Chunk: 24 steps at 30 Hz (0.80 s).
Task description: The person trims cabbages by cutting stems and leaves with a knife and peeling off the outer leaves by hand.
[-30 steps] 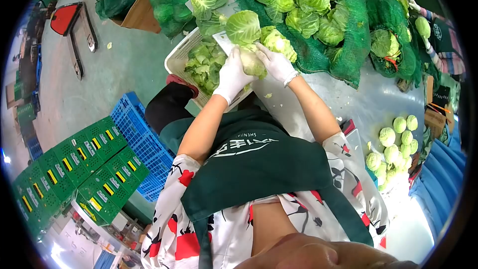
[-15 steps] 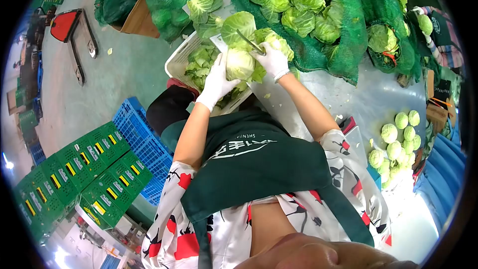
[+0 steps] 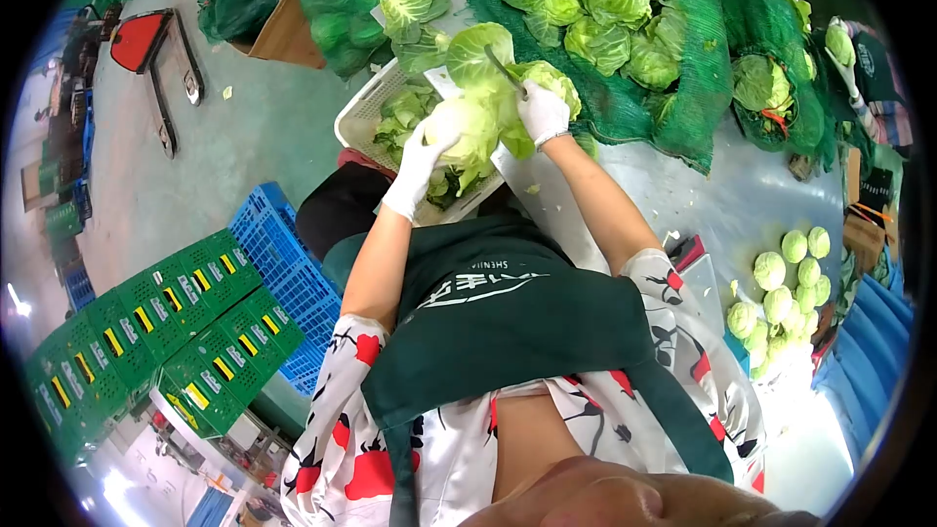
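Note:
My gloved left hand (image 3: 420, 164) is wrapped round the lower left side of a pale cabbage (image 3: 457, 129), partly blurred, above the edge of a white basket (image 3: 349, 129) of loose leaves. My gloved right hand (image 3: 543, 115) is closed on a knife (image 3: 504, 66), whose dark curved blade points up and left. Pale leaves (image 3: 503, 107) hang between the cabbage and my right hand. Behind them are a large green leaf (image 3: 478, 54) and another cabbage (image 3: 554, 80).
A green net sack (image 3: 698, 68) of cabbages lies open on the metal table (image 3: 673, 181). Several trimmed cabbages (image 3: 777, 304) sit at the right. Blue crates (image 3: 283, 263) and green crates (image 3: 146, 322) stand at the left. A co-worker's sleeve (image 3: 890, 122) shows far right.
The knife came into view in my right hand. My left hand has carried the cabbage slightly left, away from my right hand, and leaves have spread out between them.

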Motion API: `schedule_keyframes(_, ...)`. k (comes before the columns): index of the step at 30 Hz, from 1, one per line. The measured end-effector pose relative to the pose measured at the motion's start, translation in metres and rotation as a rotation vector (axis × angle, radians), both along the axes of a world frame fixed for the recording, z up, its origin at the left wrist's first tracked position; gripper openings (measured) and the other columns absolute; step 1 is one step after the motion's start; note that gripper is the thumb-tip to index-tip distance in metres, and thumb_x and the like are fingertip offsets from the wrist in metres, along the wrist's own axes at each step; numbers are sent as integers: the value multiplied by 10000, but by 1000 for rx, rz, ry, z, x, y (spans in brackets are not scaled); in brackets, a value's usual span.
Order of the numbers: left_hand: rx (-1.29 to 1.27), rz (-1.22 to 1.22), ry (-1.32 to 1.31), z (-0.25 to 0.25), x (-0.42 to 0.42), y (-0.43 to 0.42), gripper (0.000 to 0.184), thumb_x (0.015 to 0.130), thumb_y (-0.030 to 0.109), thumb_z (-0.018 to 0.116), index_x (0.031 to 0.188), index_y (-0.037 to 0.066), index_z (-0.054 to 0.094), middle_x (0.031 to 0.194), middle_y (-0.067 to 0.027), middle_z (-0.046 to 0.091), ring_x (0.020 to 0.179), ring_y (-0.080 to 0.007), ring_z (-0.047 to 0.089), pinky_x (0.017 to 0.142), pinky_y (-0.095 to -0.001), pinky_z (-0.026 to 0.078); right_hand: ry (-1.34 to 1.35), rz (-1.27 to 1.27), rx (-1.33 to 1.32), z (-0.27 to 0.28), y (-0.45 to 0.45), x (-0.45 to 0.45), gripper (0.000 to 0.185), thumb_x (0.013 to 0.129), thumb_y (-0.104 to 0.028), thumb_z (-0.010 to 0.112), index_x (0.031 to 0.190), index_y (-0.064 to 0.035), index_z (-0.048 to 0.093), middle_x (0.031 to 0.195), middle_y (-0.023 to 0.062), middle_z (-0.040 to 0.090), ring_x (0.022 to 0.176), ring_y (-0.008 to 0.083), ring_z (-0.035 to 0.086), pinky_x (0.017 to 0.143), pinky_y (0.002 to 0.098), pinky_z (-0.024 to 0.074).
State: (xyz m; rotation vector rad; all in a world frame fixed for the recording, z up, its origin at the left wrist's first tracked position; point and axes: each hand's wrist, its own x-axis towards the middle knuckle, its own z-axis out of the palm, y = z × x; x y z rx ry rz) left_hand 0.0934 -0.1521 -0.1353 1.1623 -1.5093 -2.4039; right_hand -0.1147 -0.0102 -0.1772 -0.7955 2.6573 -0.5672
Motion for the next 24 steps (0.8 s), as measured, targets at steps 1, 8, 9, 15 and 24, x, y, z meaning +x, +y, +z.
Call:
schedule_keyframes(1, 76, 72, 93, 4, 10, 4, 611, 909, 242, 701, 1422, 41, 438, 1375, -142, 543, 1192, -251, 600, 945, -417, 553, 15, -12, -8, -3, -1, 1, 194, 908, -322, 574, 966, -155, 654, 825, 155, 712, 783, 380, 684, 692, 496, 528)
schedule_keyframes(8, 232, 377, 277, 35, 44, -4, 612, 967, 331, 606, 1467, 63, 379, 1423, -124, 513, 1255, -283, 562, 966, -430, 543, -266, 70, -92, 53, -13, 16, 582, 829, -457, 723, 1247, -71, 601, 860, 125, 734, 763, 307, 709, 721, 427, 553)
schedule_keyframes(9, 196, 422, 293, 43, 39, -3, 611, 941, 276, 647, 1453, 68, 387, 1400, -120, 517, 1251, -261, 556, 987, -422, 525, -386, 80, -108, 81, -15, 29, 700, 807, -483, 753, 1322, -46, 567, 883, 117, 741, 776, 286, 715, 737, 405, 557)
schedule_keyframes(15, -150, 472, 305, 37, 22, 8, 611, 859, 104, 720, 1383, 58, 409, 1321, -98, 525, 1201, -207, 544, 1021, -357, 469, -14, 314, -769, 129, -21, 90, 738, 775, -367, 782, 1402, -103, 495, 1102, 124, 701, 848, 263, 705, 790, 327, 553)
schedule_keyframes(24, 226, 468, 413, 65, 40, 9, 760, 880, 416, 691, 1492, 112, 358, 1482, -110, 446, 1346, -286, 460, 1120, -441, 393, -195, -25, -814, 122, -16, 54, 202, 896, -176, 675, 1051, -48, 697, 690, 64, 613, 542, 125, 500, 524, 266, 417)
